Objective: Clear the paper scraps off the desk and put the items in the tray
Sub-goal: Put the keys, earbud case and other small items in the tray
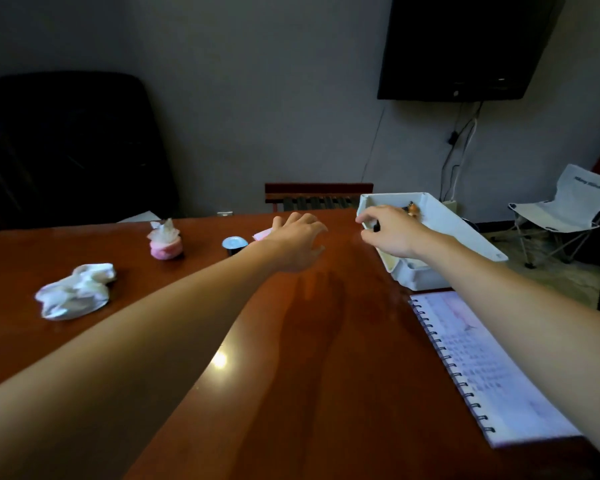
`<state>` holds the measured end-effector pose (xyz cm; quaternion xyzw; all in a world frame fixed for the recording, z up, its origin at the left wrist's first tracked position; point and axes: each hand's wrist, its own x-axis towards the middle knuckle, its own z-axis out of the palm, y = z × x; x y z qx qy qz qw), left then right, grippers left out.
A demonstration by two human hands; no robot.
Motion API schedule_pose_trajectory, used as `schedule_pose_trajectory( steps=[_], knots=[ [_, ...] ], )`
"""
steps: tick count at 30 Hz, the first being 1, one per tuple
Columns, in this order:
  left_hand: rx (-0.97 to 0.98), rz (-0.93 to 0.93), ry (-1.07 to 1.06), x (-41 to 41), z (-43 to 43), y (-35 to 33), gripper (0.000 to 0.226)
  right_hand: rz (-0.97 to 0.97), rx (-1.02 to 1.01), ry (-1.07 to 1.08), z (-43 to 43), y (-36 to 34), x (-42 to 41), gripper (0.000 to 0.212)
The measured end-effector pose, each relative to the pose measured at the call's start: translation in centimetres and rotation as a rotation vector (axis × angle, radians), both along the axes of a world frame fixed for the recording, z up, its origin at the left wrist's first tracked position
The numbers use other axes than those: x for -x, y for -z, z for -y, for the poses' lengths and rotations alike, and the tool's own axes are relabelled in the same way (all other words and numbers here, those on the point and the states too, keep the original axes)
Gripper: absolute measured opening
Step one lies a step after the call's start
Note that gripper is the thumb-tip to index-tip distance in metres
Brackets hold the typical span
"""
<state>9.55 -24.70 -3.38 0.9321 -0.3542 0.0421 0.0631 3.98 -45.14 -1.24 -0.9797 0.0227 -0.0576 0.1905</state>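
Observation:
A white tray [465, 233] stands at the desk's far right with a small orange item [412, 209] inside. My right hand [392, 233] is at the tray's left rim and pinches a small dark object [376, 226]. My left hand [298, 240] hovers over the far middle of the desk with its fingers spread, holding nothing. A pink paper scrap [262, 234] shows just left of it. Further left stand a small dark cup with a shiny lid [234, 244] and a pink-and-white wad [165, 240]. Crumpled white paper [73, 292] lies at the left.
A spiral notebook [482, 368] lies open at the near right of the brown desk [326, 341]. A black office chair [66, 147] and a wooden chair back [317, 194] stand behind the desk. A white folding chair [568, 209] sits to the right.

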Motion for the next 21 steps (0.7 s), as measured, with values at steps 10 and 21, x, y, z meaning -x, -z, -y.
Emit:
schedule_pose_trajectory(
  steps=[10, 21],
  knots=[
    [0.075, 0.022, -0.132, 0.3, -10.9, 0.2, 0.038, 0.024, 0.017, -0.123, -10.6, 0.4, -1.4, 0.037],
    [0.17, -0.057, -0.25, -2.2, -15.6, 4.4, 0.054, -0.04, 0.016, -0.144, -14.8, 4.0, -5.5, 0.046]
  ],
)
